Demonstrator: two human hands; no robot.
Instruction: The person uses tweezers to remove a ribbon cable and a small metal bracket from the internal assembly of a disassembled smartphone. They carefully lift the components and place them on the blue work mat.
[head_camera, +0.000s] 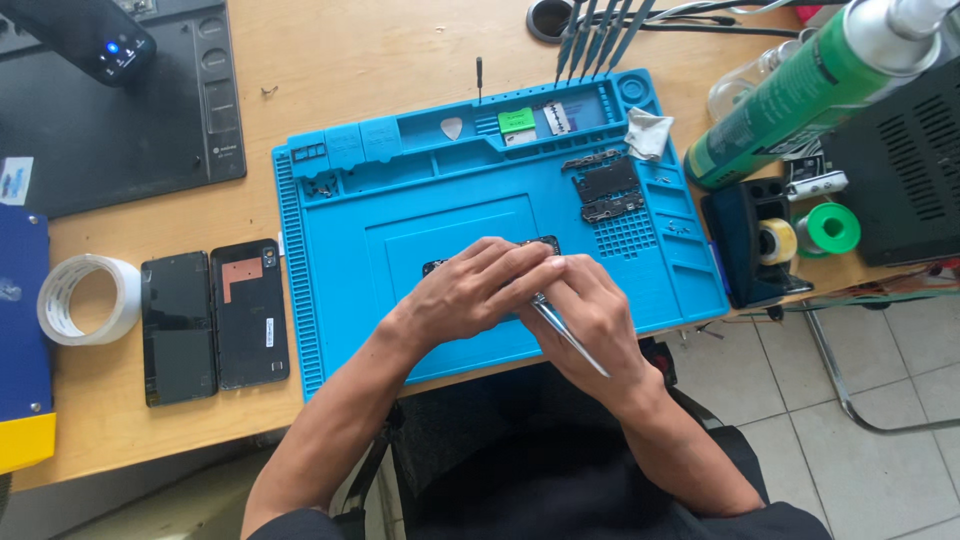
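My left hand (470, 292) lies over a small dark circuit board (437, 267) on the blue work mat (400, 215), fingers pressed down on it. My right hand (590, 320) sits just to its right and grips metal tweezers (570, 340), whose tips are hidden under the left fingers. Most of the board is covered by both hands; only its dark corners show.
Dark metal phone parts (608, 188) lie at the mat's right. An opened phone and its screen (213, 315) rest left of the mat beside a tape roll (85, 298). A green spray can (800, 95), solder reels (810, 232) and screwdrivers (600, 30) stand at the back right.
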